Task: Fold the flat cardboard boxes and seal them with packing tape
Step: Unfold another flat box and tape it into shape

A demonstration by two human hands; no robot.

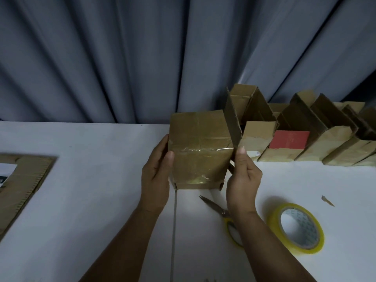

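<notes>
A small brown cardboard box (200,151) stands on the white table (91,200) in the middle, its top face covered with shiny clear tape. My left hand (156,176) grips its left side. My right hand (243,178) holds its right side, thumb up against the edge. A roll of yellowish packing tape (274,218) lies flat to the right of my right forearm. Scissors (215,207) with yellow handles lie under my right wrist, partly hidden.
A row of folded open-topped cardboard boxes (317,131) lines the back right, one showing a red panel (289,142). Flat cardboard (22,186) lies at the left edge. A small cardboard scrap (327,201) lies at the right. A grey curtain (142,58) hangs behind the table.
</notes>
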